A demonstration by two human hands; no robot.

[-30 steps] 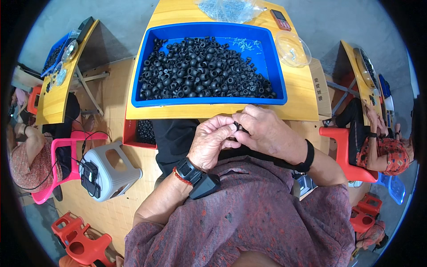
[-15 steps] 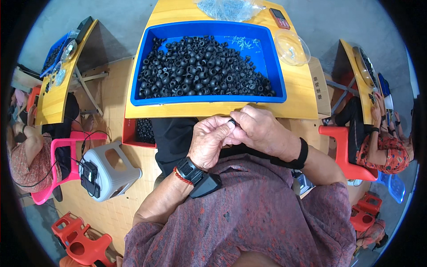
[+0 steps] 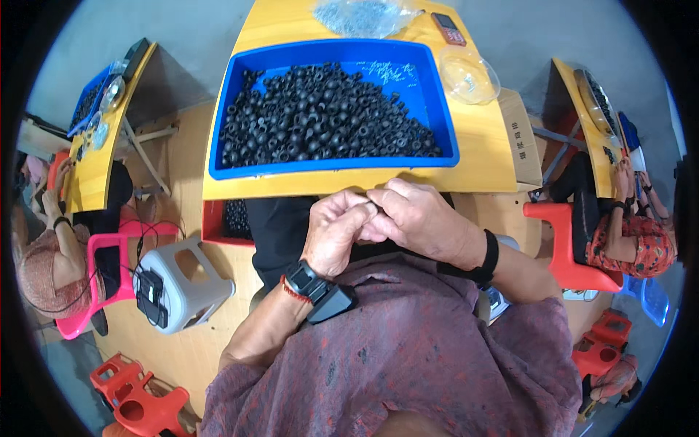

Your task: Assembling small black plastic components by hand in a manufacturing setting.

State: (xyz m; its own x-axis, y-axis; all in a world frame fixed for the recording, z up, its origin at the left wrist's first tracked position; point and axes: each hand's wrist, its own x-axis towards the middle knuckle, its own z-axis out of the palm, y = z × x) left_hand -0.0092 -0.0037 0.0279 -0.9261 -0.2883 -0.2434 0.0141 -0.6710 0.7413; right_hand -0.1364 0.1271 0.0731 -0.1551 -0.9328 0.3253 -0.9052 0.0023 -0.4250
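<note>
At left, a red plastic bin (image 3: 211,224) of dark pieces sits partly under the yellow wood-look surface (image 3: 480,160). Above it, a blue rectangular plastic tray (image 3: 421,93) lies along the near edge, presumably so its heap of small black rounded pieces (image 3: 313,116) stays within arm's reach. The left hand (image 3: 335,233) has thumb and forefinger pressed together, seemingly pinching a small dark piece (image 3: 373,207) just off that edge, probably to steady it. The right hand (image 3: 424,224) meets it from the other side, fingers curled inward. Farther right, a red-and-black keypad phone (image 3: 448,29) and a clear round plastic dish (image 3: 470,77) lie beside the tray, likely to keep them apart from the heap.

The bin is largely covered by the surface. The piece's shape is lost between the fingertips, and the right thumb is hidden, so I cannot tell whether that grip closes on it too.
</note>
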